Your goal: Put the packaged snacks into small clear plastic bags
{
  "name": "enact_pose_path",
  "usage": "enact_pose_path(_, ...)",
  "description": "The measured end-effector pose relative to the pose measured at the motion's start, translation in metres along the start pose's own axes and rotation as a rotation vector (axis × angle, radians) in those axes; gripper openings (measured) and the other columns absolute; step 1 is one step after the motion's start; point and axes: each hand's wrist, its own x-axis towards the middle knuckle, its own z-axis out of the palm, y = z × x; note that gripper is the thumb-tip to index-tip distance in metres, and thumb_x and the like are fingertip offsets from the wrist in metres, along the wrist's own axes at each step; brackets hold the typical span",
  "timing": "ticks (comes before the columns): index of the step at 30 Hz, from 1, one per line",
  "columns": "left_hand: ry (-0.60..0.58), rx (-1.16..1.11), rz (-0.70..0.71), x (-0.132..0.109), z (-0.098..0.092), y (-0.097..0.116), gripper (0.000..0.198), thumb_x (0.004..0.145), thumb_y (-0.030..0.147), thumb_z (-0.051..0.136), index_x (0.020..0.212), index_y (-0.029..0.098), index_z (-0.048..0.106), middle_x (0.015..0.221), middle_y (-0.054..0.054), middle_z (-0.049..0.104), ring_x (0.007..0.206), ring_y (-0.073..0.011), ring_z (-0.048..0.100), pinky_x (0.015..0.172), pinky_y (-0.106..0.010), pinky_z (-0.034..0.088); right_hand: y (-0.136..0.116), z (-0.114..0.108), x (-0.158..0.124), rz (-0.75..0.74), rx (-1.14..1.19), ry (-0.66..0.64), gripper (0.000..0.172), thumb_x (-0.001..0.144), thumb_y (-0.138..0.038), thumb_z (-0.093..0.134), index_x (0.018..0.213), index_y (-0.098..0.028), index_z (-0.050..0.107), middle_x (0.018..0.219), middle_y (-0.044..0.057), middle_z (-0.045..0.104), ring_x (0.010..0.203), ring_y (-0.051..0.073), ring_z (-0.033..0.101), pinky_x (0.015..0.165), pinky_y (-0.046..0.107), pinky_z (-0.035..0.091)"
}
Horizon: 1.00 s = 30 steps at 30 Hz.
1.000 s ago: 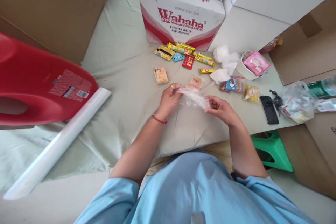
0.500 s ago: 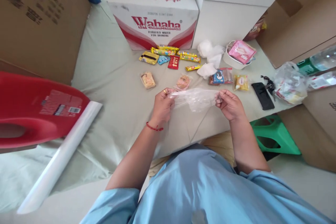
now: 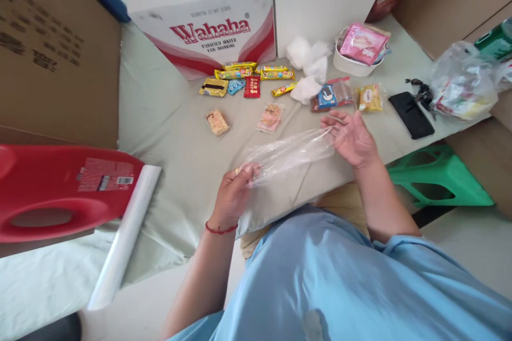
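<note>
A thin clear plastic bag is stretched between my two hands above the cloth-covered table. My left hand pinches its near left end, thumb on top. At the other end, my right hand is turned partly palm up, with the bag's edge caught at its curled fingers. Just beyond the bag lie a round wrapped biscuit and a wrapped pastry. A yellow snack packet and a blue-and-brown packet lie behind my right hand.
Several yellow snack bars lie before the Wahaha carton. Crumpled white bags and a white tub stand right of them. A black phone lies at right. At left are a red jug and a plastic roll.
My hands have moved farther apart, pulling the bag longer and aslant. The right hand has turned its palm upward, and the left has come nearer my body. The view has shifted.
</note>
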Motion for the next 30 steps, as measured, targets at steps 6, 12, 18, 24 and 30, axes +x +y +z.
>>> enact_pose_path(6,0.164,-0.206,-0.058,0.004,0.015,-0.012,0.052,0.078,0.058,0.086,0.061,0.018,0.057,0.065,0.002,0.059,0.058,-0.0094,0.058,0.058,-0.023,0.050,0.050,0.024,-0.003,0.153,0.050,-0.239,0.102,0.064,-0.080,0.087,0.148,-0.035,0.050,0.144,0.013,0.068,0.129,0.031,0.067,0.098,0.048,0.061)
enact_pose_path(12,0.267,-0.114,-0.120,0.008,0.003,-0.008,0.051,0.086,0.069,0.074,0.094,0.019,0.070,0.077,0.002,0.071,0.040,-0.0045,0.050,0.036,-0.021,0.029,0.055,0.017,0.003,0.172,-0.166,0.046,0.067,0.068,-0.042,0.097,0.123,-0.028,0.061,0.106,0.004,0.077,0.087,0.018,0.076,0.081,0.036,0.066)
enact_pose_path(18,0.172,-0.175,-0.207,0.007,0.003,-0.012,0.054,0.090,0.071,0.067,0.112,0.021,0.072,0.068,0.004,0.069,0.032,-0.0021,0.031,0.034,-0.023,0.020,0.054,0.031,0.001,0.195,-0.314,0.061,0.060,0.078,-0.057,0.088,0.123,-0.026,0.063,0.113,0.009,0.076,0.065,0.014,0.069,0.049,0.025,0.054)
enact_pose_path(24,0.169,-0.191,-0.168,0.006,0.002,-0.005,0.057,0.090,0.072,0.066,0.119,0.024,0.071,0.078,0.002,0.073,0.034,-0.0024,0.033,0.034,-0.023,0.020,0.066,0.056,0.003,0.221,-0.411,-0.045,0.061,0.068,-0.039,0.092,0.122,-0.025,0.066,0.085,0.000,0.072,0.049,0.009,0.052,0.040,0.023,0.038)
enact_pose_path(30,0.244,-0.058,-0.112,0.003,-0.018,0.004,0.065,0.092,0.075,0.060,0.129,0.023,0.069,0.086,-0.004,0.078,0.034,-0.0022,0.032,0.033,-0.022,0.020,0.043,0.041,-0.009,-0.204,-0.570,0.224,0.024,0.084,-0.046,0.078,0.092,-0.024,0.072,0.071,-0.002,0.062,0.056,0.011,0.049,0.052,0.026,0.041)
